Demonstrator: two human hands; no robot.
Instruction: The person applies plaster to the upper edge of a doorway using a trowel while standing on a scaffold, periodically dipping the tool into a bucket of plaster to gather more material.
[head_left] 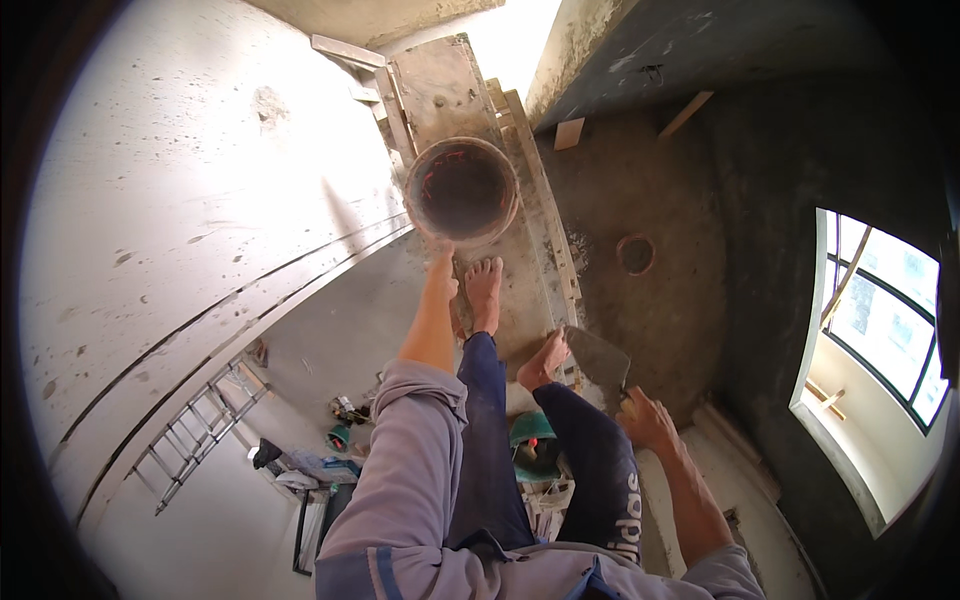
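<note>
A round mortar bucket (508, 212) with a mud-caked rim stands on a narrow raised plank platform (436, 82), ahead of my bare feet. Its inside is dark, with reddish patches along the wall; what it holds is hard to make out. My left hand (446, 268) reaches straight ahead and is closed at the near edge of the bucket, its fingertips partly hidden. Off to the right, my right hand (648, 418) grips the handle of a trowel (598, 356). The flat grey blade points forward, beside my right foot and over the platform's edge.
The platform drops off on both sides. On the lower floor to the right lies a round bucket or ring (635, 254). A pale, spattered wall (220, 140) rises at left, with a metal ladder (200, 430) below. A green helmet-like object (536, 446) lies beneath me. A window (885, 310) is at right.
</note>
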